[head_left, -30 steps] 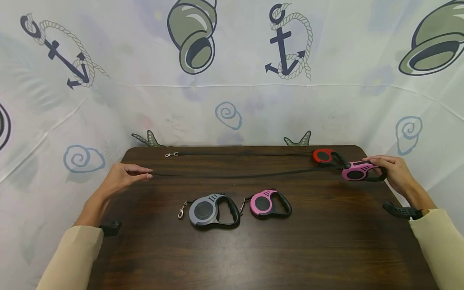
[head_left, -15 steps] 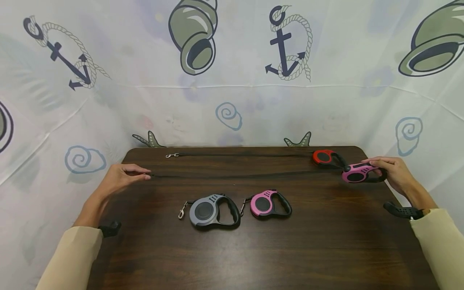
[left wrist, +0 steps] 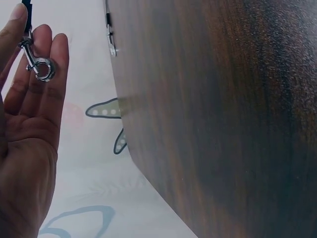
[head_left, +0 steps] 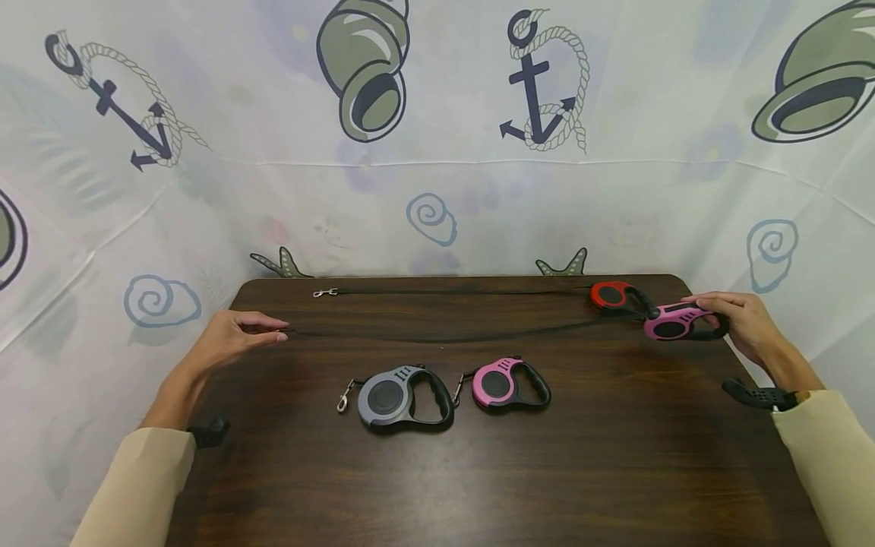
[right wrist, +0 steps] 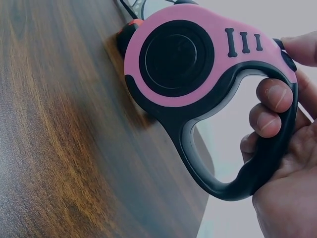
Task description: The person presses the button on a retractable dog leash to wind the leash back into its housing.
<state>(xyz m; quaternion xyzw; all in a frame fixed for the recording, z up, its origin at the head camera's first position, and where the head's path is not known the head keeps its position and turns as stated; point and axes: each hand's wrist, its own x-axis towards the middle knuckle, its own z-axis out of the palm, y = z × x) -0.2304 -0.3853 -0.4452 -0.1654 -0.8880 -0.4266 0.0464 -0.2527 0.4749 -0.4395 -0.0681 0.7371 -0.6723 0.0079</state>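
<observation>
My right hand (head_left: pixel 741 319) grips the black handle of a pink retractable dog leash (right wrist: pixel 173 59), fingers curled through the loop and thumb at the button on top. From that leash's casing a black strap (head_left: pixel 444 341) runs left across the table, sagging slightly in the middle. At the far left my left hand (head_left: pixel 235 338) pinches the strap's end between thumb and fingers. In the left wrist view its metal snap hook (left wrist: pixel 42 67) hangs against the fingers. Just behind the held leash lies a red retractable leash (head_left: pixel 608 295), its strap stretched left along the back edge.
A grey retractable leash (head_left: pixel 386 399) and a second pink retractable leash (head_left: pixel 495 385) lie on the middle of the brown wooden table (head_left: pixel 437 486), straps wound in and hooks at their left. The red leash's snap hook (head_left: pixel 325 292) lies at the back left. A printed curtain (head_left: pixel 437 114) surrounds the table.
The strap between my hands dips a little lower in the middle than before. My right hand and the pink leash shift slightly down, then back up. The other leashes stay put.
</observation>
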